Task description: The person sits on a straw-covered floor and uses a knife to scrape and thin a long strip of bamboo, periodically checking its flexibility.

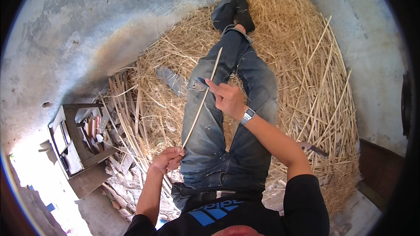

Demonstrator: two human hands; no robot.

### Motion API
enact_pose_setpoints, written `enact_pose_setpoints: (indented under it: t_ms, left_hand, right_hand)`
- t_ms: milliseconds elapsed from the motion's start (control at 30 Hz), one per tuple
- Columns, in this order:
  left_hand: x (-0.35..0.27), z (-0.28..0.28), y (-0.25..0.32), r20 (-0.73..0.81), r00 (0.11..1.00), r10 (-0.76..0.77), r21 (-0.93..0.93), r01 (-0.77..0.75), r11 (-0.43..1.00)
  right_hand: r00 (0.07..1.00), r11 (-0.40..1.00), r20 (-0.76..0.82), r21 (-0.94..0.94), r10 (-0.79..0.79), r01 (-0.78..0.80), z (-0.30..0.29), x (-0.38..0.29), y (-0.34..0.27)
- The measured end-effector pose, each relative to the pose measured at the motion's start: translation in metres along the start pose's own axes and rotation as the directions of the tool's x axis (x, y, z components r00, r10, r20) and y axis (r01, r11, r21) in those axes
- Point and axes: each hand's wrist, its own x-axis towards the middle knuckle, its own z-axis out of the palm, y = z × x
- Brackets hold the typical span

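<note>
My left hand (169, 159) pinches the lower end of a thin pale strip, which looks like split bamboo (199, 110). From there the strip slants up over my left jeans leg (200, 131) to a free tip near the shin. My right hand (229, 100), a metal-band watch (248, 116) on its wrist, is closed with its index finger extended. At that fingertip is a small dark flat piece (201, 81), blade-like, meeting the strip above the knee. Whether it is a knife blade I cannot tell, as the fingers cover the rest.
Shavings (275, 36) cover the floor around my outstretched legs. Long loose strips (323, 111) lie on the right, near a curved knife-like tool (315, 149). Left are a grey shoe-like item (170, 79), more strips (126, 105) and a wooden frame (76, 134). Concrete walls (108, 23) flank me.
</note>
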Motion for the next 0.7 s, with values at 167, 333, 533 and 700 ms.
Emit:
enact_pose_setpoints:
  t_ms: [167, 333, 533, 700]
  left_hand:
    - [0.003, -0.012, -0.013, 0.055, 0.998, 0.006, -0.141, 0.002, 0.99]
    - [0.006, -0.019, -0.008, 0.113, 0.993, -0.019, -0.252, 0.047, 0.966]
    - [0.003, -0.015, -0.009, 0.135, 0.991, 0.001, -0.223, 0.03, 0.974]
    - [0.003, -0.013, -0.021, 0.132, 0.991, -0.015, -0.2, 0.042, 0.979]
  right_hand:
    - [0.981, 0.989, 0.14, 0.083, -0.131, 0.12, -0.011, -0.017, -0.022]
    - [0.995, 0.999, -0.093, -0.02, 0.042, -0.044, -0.013, 0.031, 0.018]
    - [0.998, 0.999, -0.065, -0.054, 0.003, -0.007, -0.012, 0.056, 0.04]
    - [0.999, 0.998, 0.002, 0.059, 0.032, -0.032, -0.004, 0.037, 0.033]
